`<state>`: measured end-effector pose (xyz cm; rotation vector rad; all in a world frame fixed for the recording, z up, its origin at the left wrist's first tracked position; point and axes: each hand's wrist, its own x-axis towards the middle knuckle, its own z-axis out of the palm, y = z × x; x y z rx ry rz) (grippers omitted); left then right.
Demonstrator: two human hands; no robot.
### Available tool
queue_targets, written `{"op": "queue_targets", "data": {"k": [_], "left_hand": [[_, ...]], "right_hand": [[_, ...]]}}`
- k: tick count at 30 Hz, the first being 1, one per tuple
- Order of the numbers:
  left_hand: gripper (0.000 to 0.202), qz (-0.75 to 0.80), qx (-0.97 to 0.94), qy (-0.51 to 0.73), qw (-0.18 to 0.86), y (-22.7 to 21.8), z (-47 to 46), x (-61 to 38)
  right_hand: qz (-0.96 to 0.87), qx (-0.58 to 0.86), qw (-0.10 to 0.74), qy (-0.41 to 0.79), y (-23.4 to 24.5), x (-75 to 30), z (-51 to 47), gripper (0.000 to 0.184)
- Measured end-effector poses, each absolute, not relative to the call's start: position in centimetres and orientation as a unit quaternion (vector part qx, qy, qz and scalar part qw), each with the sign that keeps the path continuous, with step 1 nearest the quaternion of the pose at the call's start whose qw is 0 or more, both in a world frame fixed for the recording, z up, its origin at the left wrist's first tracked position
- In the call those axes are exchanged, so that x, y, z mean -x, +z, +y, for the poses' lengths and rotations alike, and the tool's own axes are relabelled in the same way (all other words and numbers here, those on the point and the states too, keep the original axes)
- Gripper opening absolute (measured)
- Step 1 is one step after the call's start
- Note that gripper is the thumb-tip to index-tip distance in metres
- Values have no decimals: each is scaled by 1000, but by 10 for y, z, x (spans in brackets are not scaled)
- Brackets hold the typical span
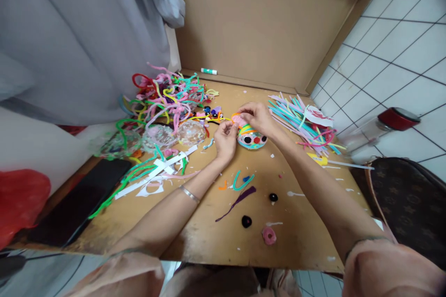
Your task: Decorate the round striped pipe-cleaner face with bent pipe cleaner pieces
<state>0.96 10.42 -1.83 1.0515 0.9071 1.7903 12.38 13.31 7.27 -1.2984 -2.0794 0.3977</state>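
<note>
Near edge of the counter (209, 236): a pink spiral (269, 235) and a black bead (246, 221) lie loose at 6 o'clock from the hands, with a purple strip (237, 199) just beyond.

Mid-counter: the left hand (226, 141) and right hand (256, 118) are both pinched narrow on a small pink piece (239, 119). They hold it at 11 o'clock of the striped disc (251, 138), which lies flat on the counter under the right hand.

Far: tangled pipe cleaners (163, 95) at 10 o'clock, a straight bundle (299, 120) at 3 o'clock.

Risk: the forearms run close beside the loose bead, and a sweep could roll it off the edge. The pink piece could slip from so fine a pinch.
</note>
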Motion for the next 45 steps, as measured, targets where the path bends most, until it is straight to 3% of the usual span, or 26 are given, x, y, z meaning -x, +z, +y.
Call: {"op": "queue_targets", "data": {"k": [22,32,45], "left_hand": [[34,359,-398,701,471,-11,105,-10],[35,374,-400,684,481,-13,108,-7],[37,389,-417,672,472,-11,105,-5]], "right_hand": [[-789,523,287,150,79,-125,133,27],[-780,568,201,168,98,-125,128,31],[-771,584,233,106,91,-125,124,29]]}}
